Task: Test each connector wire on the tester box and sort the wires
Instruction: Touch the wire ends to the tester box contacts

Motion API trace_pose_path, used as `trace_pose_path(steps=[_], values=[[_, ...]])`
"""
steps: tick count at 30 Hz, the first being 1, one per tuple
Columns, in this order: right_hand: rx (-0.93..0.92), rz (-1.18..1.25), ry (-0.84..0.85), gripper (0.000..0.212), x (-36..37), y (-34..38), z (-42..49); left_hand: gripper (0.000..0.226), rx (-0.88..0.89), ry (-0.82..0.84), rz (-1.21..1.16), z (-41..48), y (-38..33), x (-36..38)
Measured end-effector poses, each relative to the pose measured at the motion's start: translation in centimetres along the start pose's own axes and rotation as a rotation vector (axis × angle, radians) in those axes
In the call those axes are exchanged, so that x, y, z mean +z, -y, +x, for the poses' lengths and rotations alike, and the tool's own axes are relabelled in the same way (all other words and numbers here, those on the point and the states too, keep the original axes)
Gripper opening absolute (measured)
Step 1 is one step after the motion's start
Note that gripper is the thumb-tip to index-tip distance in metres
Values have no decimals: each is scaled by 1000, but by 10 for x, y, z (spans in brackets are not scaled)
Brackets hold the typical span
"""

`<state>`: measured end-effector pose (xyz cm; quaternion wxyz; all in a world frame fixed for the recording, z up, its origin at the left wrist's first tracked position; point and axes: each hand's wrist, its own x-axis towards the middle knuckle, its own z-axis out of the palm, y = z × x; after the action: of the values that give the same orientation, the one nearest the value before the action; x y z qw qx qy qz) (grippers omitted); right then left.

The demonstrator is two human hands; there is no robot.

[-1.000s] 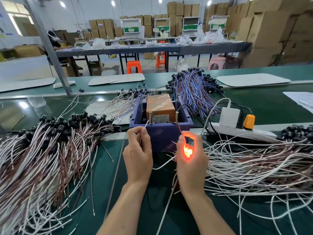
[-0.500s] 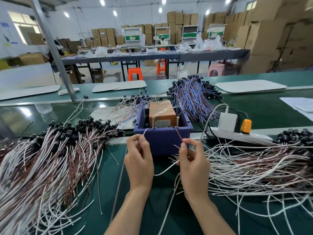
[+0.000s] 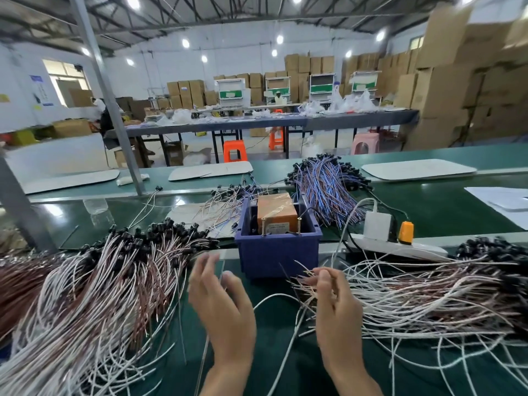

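Right hand [image 3: 334,298] pinches wires [image 3: 300,280] near tester box [image 3: 278,247].

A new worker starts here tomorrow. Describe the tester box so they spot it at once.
On the long green bench, find the dark blue plastic bin in the middle, between the left wire heap and the right wire heap. The tester box sits inside it: an orange block with two brass posts at its near edge, unlike the white power strip to the right.

Tester box [image 3: 277,217] inside bin [image 3: 278,254], left heap of wires [image 3: 100,281] beside it, right heap [image 3: 423,295] opposite (power strip [image 3: 400,248] behind it)
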<state>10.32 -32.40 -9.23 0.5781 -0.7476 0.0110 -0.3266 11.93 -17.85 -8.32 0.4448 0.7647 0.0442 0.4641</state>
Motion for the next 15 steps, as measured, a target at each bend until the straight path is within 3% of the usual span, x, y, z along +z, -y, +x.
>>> trace_pose_path(steps=[2,4,8,15], values=[[25,49,-17,26,-4,5,-3,31,333,174,-41,-16,-13,-1],[44,110,-51,27,-8,8,-4,28,532,404,-50,-32,-23,2],[38,211,-131,29,-17,20,2,28,642,736,71,-42,-27,10],[215,623,-240,36,-45,47,27,25,718,688,71,-42,-23,9]])
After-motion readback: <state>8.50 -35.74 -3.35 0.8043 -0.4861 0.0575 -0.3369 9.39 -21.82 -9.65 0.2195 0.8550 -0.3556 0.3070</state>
